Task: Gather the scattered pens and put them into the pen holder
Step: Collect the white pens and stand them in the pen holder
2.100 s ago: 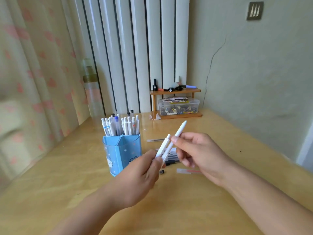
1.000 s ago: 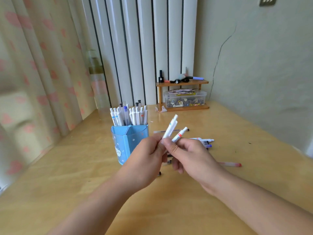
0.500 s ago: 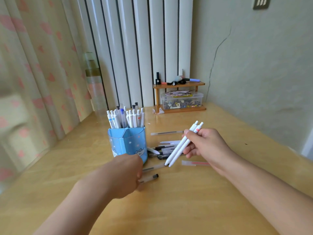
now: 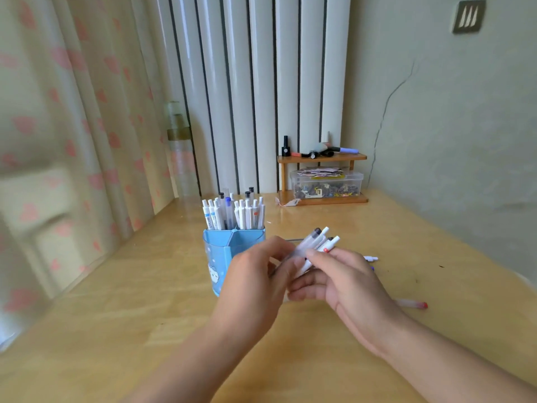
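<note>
Head view: both hands meet just right of the blue pen holder point(image 4: 218, 251), which stands on the wooden table point(image 4: 116, 301) full of upright pens. The left hand point(image 4: 255, 286) and right hand point(image 4: 345, 283) together grip a bundle of pens point(image 4: 315, 245); a red-tipped pen point(image 4: 411, 303) lies farther right.

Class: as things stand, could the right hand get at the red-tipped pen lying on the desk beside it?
Probably yes. The red-tipped pen lies in the open just past the right hand, nothing over it; but that hand already grips a bundle of pens.
</note>
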